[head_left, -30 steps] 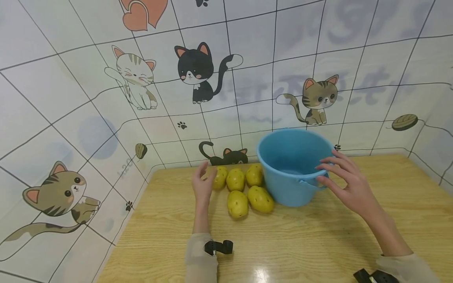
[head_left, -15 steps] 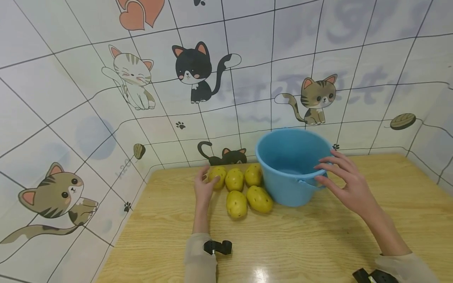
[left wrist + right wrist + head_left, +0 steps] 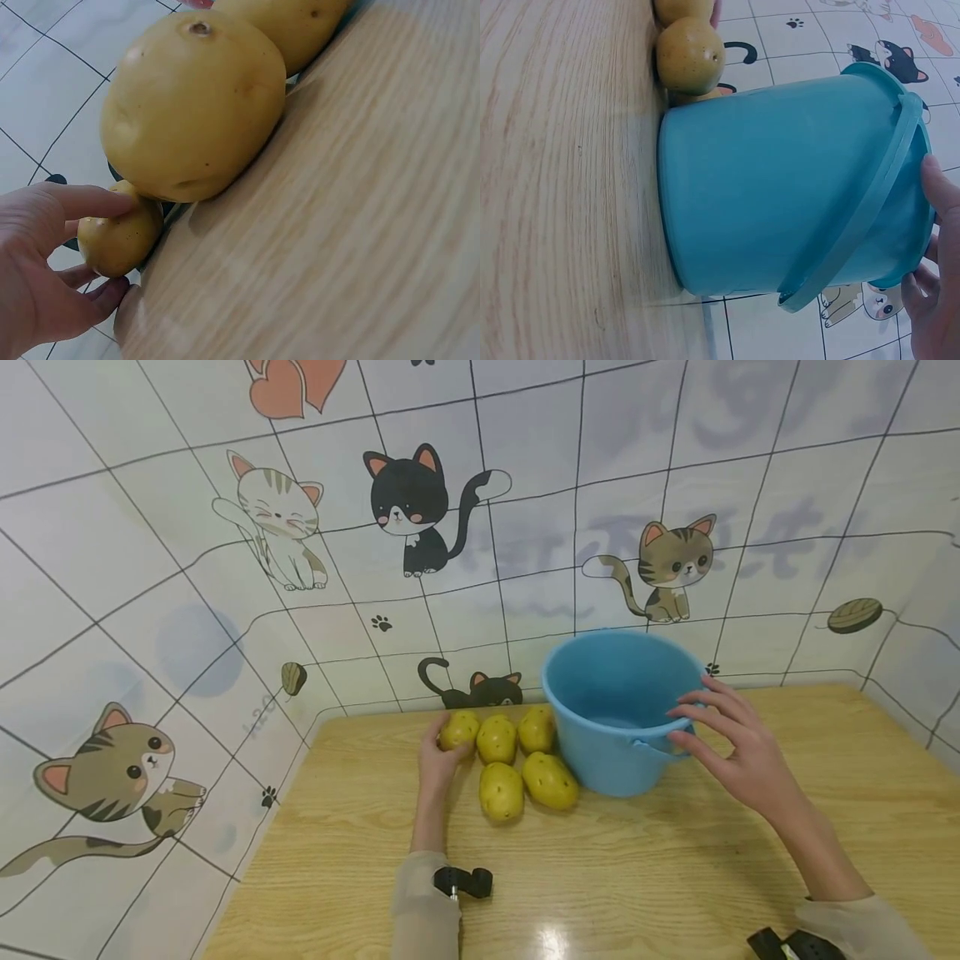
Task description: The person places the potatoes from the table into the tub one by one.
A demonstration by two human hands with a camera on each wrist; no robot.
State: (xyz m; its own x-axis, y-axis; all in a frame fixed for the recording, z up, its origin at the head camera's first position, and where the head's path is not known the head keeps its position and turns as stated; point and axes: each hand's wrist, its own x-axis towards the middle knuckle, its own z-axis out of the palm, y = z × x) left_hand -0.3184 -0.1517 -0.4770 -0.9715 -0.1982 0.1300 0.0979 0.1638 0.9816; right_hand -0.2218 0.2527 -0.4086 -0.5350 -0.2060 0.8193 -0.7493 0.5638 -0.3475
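Several yellow potatoes lie close together on the wooden table, left of a blue bucket (image 3: 617, 764). My left hand (image 3: 437, 764) holds the back-left potato (image 3: 460, 728), its thumb on the near side and its fingers around the left. The left wrist view shows that potato (image 3: 120, 240) between thumb and fingers, with a larger-looking potato (image 3: 195, 105) in front. My right hand (image 3: 742, 747) grips the bucket's right rim, and in the right wrist view the thumb lies on the rim. The bucket stands upright, and the visible part of its inside holds nothing.
The bucket's handle (image 3: 855, 217) hangs down along its side. A wall (image 3: 540, 543) with cat drawings and grid lines rises directly behind the table (image 3: 615, 877). A second wall stands at the left. The front-right potato (image 3: 551, 781) sits right beside the bucket.
My left hand has moved slightly right and closed around the back-left potato, from hovering with fingers spread beside it. My right hand and the bucket have stayed put.
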